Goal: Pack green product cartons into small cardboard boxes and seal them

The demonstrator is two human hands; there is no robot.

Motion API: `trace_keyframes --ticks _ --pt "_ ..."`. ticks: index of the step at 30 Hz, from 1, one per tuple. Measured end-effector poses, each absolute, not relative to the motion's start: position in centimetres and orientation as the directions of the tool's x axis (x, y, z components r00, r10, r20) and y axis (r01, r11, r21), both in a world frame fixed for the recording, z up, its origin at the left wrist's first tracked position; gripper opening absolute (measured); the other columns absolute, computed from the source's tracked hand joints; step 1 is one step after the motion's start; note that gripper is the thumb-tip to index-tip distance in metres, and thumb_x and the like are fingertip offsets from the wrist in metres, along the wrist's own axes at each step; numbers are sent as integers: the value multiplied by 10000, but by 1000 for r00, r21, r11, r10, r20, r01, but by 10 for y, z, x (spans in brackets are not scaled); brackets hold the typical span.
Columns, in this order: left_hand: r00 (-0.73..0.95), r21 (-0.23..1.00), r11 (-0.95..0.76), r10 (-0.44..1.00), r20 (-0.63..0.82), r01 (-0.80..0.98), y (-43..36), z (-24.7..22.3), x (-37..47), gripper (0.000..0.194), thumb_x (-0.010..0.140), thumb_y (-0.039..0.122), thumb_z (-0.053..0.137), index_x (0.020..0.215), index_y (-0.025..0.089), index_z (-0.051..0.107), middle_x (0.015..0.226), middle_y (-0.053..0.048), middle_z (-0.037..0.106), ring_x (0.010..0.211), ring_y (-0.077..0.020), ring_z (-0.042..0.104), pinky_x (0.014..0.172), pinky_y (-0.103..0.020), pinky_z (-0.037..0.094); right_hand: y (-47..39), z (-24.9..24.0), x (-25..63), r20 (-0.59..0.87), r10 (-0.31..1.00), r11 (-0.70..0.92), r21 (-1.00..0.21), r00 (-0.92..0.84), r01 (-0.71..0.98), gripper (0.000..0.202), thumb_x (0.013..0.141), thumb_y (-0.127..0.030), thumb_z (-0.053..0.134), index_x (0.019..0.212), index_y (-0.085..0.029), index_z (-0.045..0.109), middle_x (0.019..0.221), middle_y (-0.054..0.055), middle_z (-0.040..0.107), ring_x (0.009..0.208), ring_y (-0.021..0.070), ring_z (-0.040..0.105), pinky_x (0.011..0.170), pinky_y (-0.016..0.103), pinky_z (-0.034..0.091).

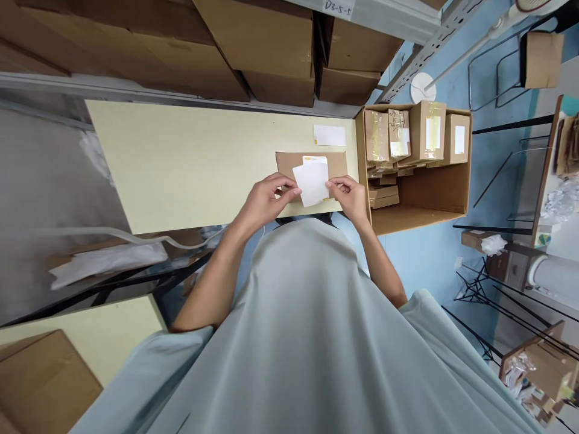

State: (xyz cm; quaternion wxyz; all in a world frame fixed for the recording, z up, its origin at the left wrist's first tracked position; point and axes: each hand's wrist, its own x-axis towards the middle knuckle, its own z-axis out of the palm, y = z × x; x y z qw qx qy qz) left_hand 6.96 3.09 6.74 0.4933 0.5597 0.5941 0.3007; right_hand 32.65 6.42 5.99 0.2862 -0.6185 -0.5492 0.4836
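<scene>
Facing a grey metal rack (pixel 389 24) of brown cartons (pixel 271 42), with a long pale-yellow worktable (pixel 190 163) below. Having, at the table's right end, an open shipping carton (pixel 429 221) partly filled with taped parcels (pixel 425 129). Leaning over brown cardboard (pixel 338 164) near the table's front edge. Pinching a white paper slip (pixel 312 184) above it: by the left side with the left hand (pixel 266 196), by the right with the right hand (pixel 353 196), both narrowed to thumb and fingertips. Overlapping an orange-marked label (pixel 315 160) there. Could crease or tear if pulled unevenly; could drop off the nearby front edge if released carelessly. Reading "D3-5-5" on the rack's tag (pixel 338 7). Finding handwriting on one parcel, too small to decipher, and no legible brand.
</scene>
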Motion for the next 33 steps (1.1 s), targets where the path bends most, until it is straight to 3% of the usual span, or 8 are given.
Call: trace_keyframes --ticks 9,13,17,33 --pt "53 854 225 958 -282 470 64 13 88 150 976 358 738 965 221 799 1122 -110 795 992 -286 722 986 -436 598 88 9 343 -348 933 -293 -883 -95 367 244 967 -463 842 937 -222 812 1001 49 829 876 193 721 907 349 618" --pt "37 848 250 953 -301 467 82 -14 95 89 940 305 758 919 225 791 1069 -104 789 996 -293 699 995 -428 574 104 -13 344 -401 913 -345 -857 -75 384 279 949 -481 872 891 -217 804 1003 52 837 928 199 737 962 341 609" --pt "5 848 281 949 -316 450 86 -35 98 73 907 287 781 858 234 772 997 -97 776 948 -285 679 963 -415 557 109 -27 342 -425 902 -363 -841 -73 400 309 950 -503 888 870 -220 793 985 42 834 927 197 727 965 335 600" --pt "6 844 262 954 -299 468 82 -59 98 80 916 275 766 850 229 760 969 -97 739 966 -292 652 984 -429 527 105 -42 343 -408 907 -300 -799 -103 522 143 1029 -327 788 949 -209 784 1046 37 828 924 183 702 963 307 562"
